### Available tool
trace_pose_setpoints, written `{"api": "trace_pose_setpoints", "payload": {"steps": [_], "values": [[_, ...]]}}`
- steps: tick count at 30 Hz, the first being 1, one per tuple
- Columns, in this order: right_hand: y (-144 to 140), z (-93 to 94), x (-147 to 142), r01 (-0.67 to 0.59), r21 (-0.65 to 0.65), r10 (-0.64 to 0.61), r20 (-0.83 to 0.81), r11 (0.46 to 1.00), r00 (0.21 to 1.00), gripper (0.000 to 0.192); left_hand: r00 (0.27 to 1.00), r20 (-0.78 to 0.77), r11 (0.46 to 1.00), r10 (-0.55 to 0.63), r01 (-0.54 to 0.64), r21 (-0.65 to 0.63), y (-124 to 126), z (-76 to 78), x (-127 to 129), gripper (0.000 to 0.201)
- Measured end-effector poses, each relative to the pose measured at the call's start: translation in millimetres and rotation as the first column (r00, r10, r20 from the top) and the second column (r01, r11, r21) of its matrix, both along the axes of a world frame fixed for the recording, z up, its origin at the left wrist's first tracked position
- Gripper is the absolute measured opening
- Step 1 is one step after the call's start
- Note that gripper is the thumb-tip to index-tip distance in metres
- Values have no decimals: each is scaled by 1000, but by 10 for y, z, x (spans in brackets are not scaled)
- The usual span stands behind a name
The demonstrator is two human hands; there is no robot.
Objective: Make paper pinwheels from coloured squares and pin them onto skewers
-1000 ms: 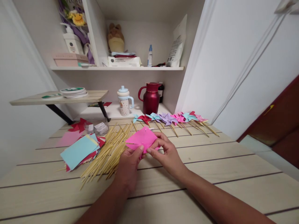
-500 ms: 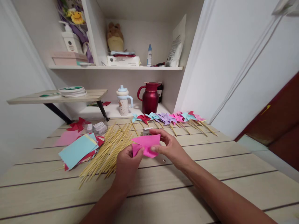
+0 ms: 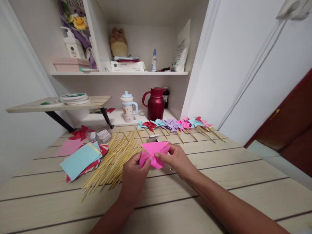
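Between both hands, above the table, is a bright pink sheet of paper with slits, its corners partly folded toward the middle. My left hand pinches its left side, thumb near the centre. From the right, my right hand grips the paper, thumb pressed near the middle and fingers behind. Just behind the paper stands a small open box. Left of my left hand lies a loose pile of thin wooden sticks, and beyond it a stack of coloured paper with a light blue sheet on top.
Finished paper pinwheels on sticks line the table's back edge. Clear small boxes and a red paper shape lie at the back left. A red jug and a sippy cup stand behind. A raised wooden shelf holds white rolls.
My right hand has brought another corner of the pink paper in toward the centre, its thumb moving closer to the left thumb. The view has tilted slightly.
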State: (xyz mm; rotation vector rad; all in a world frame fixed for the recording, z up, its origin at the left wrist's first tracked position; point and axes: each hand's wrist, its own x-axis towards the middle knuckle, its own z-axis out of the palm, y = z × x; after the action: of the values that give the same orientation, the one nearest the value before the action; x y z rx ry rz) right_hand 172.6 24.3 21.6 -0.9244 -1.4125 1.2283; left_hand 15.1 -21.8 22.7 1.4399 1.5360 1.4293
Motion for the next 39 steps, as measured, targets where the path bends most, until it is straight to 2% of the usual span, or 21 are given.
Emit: {"api": "trace_pose_setpoints", "payload": {"steps": [2, 4, 7, 9, 12, 13, 16, 18, 21, 23, 27, 31, 39], "values": [[2, -14, -27, 6, -74, -11, -72, 997, 997, 18, 990, 138, 999, -43, 42, 5, 34, -33, -10, 19], [6, -11, -50, 16, -151, -43, -176, 988, 984, 24, 958, 283, 998, -57, 51, 29, 80, -66, -17, 33], [18, 12, -74, 28, -240, -117, -365, 970, 924, 28, 896, 441, 998, 41, -57, 24, 158, -119, -19, 56], [30, 25, -82, 33, -255, -148, -446, 966, 883, 29, 847, 524, 996, 92, -72, -58, 197, -157, -13, 63], [42, 27, -90, 33, -245, -155, -500, 969, 852, 31, 775, 627, 977, 79, 65, -202, 210, -199, 9, 60], [41, 24, -93, -6, -247, -134, -544, 969, 828, 32, 761, 646, 967, 59, 116, -225, 200, -203, 23, 59], [25, 5, -112, -97, -245, -69, -588, 965, 806, 31, 765, 644, 957, -7, 192, -218, 134, -170, 79, 55], [8, -12, -133, -87, -248, -76, -580, 965, 811, 31, 768, 638, 963, -56, 211, -170, 78, -116, 121, 55], [-20, -35, -174, -75, -255, -77, -539, 964, 839, 31, 730, 667, 960, -152, 270, -77, 14, -40, 159, 50], [-38, -45, -199, -75, -254, -71, -519, 964, 852, 30, 715, 671, 947, -196, 316, -60, -3, -27, 157, 46], [-60, -51, -217, -86, -250, -57, -516, 965, 855, 29, 743, 646, 935, -173, 329, -128, -7, -72, 131, 43], [-63, -52, -201, -86, -245, -53, -512, 966, 857, 32, 748, 631, 941, -205, 328, -84, -20, -83, 130, 37], [-100, -42, -226, -148, -248, 3, -504, 957, 864, 33, 783, 612, 968, -116, 226, -106, 3, -121, 91, 38]]}}
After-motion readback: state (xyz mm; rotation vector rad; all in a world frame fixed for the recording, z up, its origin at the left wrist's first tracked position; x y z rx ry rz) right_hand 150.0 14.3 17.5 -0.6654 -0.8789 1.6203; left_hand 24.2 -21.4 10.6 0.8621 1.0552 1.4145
